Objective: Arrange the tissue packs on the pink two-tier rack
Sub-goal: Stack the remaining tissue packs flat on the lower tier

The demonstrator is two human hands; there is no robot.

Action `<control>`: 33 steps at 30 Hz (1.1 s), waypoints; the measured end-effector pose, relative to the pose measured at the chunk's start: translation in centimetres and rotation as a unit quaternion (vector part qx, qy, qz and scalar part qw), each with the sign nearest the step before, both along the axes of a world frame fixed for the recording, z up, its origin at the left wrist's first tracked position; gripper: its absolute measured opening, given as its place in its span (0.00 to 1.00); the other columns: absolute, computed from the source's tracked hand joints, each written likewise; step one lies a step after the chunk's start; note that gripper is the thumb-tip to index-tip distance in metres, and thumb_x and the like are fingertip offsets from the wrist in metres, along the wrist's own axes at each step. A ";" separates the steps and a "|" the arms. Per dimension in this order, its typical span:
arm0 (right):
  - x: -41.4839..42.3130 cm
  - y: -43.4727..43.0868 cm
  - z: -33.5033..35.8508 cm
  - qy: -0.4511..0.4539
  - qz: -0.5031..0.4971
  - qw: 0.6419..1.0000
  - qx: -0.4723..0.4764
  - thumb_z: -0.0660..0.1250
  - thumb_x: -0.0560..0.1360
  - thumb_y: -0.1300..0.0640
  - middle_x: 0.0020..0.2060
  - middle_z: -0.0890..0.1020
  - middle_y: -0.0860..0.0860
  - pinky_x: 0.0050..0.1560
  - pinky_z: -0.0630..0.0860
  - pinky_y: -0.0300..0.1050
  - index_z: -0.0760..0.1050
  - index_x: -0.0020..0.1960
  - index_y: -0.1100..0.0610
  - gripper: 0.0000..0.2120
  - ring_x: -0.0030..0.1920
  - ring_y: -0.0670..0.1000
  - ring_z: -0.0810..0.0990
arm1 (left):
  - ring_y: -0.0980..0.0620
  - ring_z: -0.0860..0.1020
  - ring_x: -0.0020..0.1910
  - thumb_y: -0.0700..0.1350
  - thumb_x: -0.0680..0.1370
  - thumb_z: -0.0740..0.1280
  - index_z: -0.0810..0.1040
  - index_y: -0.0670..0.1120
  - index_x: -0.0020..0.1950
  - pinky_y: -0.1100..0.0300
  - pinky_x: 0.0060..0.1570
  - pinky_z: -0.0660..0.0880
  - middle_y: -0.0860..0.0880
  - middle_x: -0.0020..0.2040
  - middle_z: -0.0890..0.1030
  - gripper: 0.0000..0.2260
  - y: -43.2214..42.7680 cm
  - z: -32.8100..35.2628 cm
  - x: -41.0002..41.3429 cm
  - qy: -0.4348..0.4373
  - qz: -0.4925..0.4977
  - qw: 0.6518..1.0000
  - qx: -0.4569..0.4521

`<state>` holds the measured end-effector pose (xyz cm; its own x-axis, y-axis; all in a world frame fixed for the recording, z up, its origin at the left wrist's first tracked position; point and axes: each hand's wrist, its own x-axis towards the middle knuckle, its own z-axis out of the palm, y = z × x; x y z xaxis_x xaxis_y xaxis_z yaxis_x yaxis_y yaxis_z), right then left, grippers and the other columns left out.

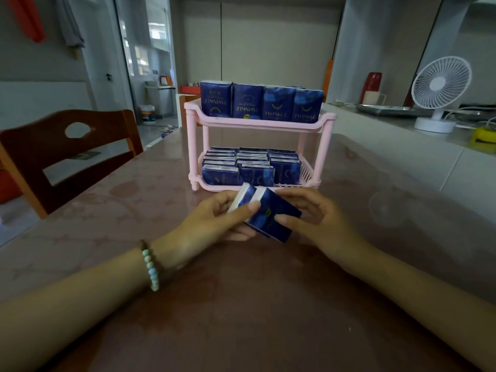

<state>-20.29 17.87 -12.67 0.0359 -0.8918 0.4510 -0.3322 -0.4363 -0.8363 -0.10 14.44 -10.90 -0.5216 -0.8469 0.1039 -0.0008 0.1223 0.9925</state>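
Tissue packs (268, 213) in hand: looks like two, blue, pressed together, held low over the table (241, 304), dead centre.

Left to right:
- Wooden chair (53, 146) is far left, out of play.
- Left hand (212, 224) (bead bracelet (150, 267) on the wrist) grips the packs' left side, thumb across the top, fingers curled under.
- Right hand (319, 218) pinches the right side, thumb on the top face, fingers behind. Both hands are closed on the same load.
- White desk fan (440, 84) is far right on the counter, irrelevant.

Key geometry:
- Pink rack (257, 124) sits straight ahead, just beyond the fingertips. Neither hand is meaningfully nearer.
- The packs' long axis runs diagonal, far end left and near end right, so not square to the rack.
- Top-tier packs (261, 103) stand upright in a full-looking row of four.
- Lower-tier packs (252, 165) stand in three columns, with bare grid showing at the front right corner.

My read: that corner is the free slot, slightly right of the grip, so the right hand likely leads. The packs need a twist to upright and square first. Can't tell if there's room behind the top row.
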 end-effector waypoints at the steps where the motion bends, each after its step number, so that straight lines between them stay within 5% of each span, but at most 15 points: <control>1: 0.0 0.0 0.0 0.000 0.003 1.000 0.005 0.72 0.65 0.50 0.56 0.80 0.44 0.57 0.77 0.40 0.75 0.58 0.46 0.22 0.58 0.42 0.78 | 0.49 0.83 0.44 0.48 0.72 0.67 0.76 0.48 0.59 0.62 0.44 0.81 0.45 0.52 0.84 0.16 0.0 0.0 0.0 -0.007 -0.001 1.000 -0.014; 8: -0.1 0.6 0.7 0.010 0.018 0.999 0.032 0.73 0.63 0.49 0.55 0.80 0.43 0.51 0.79 0.38 0.73 0.60 0.46 0.26 0.56 0.40 0.79 | 0.49 0.80 0.56 0.38 0.75 0.66 0.73 0.42 0.63 0.61 0.54 0.78 0.46 0.58 0.82 0.17 -0.1 -0.3 0.3 0.005 -0.054 0.997 -0.054; 13: 0.1 1.0 0.9 0.119 0.027 0.992 0.040 0.73 0.63 0.48 0.55 0.79 0.41 0.55 0.77 0.35 0.72 0.60 0.47 0.26 0.55 0.39 0.78 | 0.50 0.81 0.49 0.36 0.70 0.71 0.73 0.40 0.61 0.61 0.55 0.78 0.45 0.52 0.82 0.20 -0.6 -0.7 0.6 -0.050 -0.001 0.986 -0.158; 19: -2.1 0.5 1.7 0.084 0.093 0.980 0.152 0.74 0.62 0.53 0.57 0.80 0.44 0.58 0.77 0.39 0.73 0.59 0.47 0.26 0.58 0.41 0.78 | 0.52 0.79 0.47 0.34 0.72 0.68 0.73 0.37 0.62 0.63 0.53 0.77 0.45 0.51 0.82 0.18 -1.1 -1.0 0.7 -0.062 -0.021 0.982 -0.175; 29: -1.9 0.4 1.1 0.095 0.065 0.989 0.095 0.73 0.67 0.59 0.51 0.81 0.43 0.49 0.76 0.30 0.74 0.54 0.48 0.18 0.51 0.38 0.81 | 0.57 0.81 0.49 0.45 0.70 0.74 0.76 0.48 0.59 0.68 0.47 0.77 0.53 0.52 0.83 0.19 -1.9 -0.9 -0.2 -0.147 -0.037 0.952 -0.267; 33: -2.8 -0.7 1.3 0.091 0.003 0.995 0.041 0.72 0.68 0.46 0.53 0.76 0.43 0.52 0.74 0.30 0.71 0.58 0.43 0.20 0.52 0.35 0.77 | 0.61 0.81 0.47 0.42 0.70 0.74 0.77 0.48 0.53 0.72 0.43 0.75 0.56 0.46 0.83 0.13 -3.2 0.5 -0.6 -0.152 -0.061 0.948 -0.272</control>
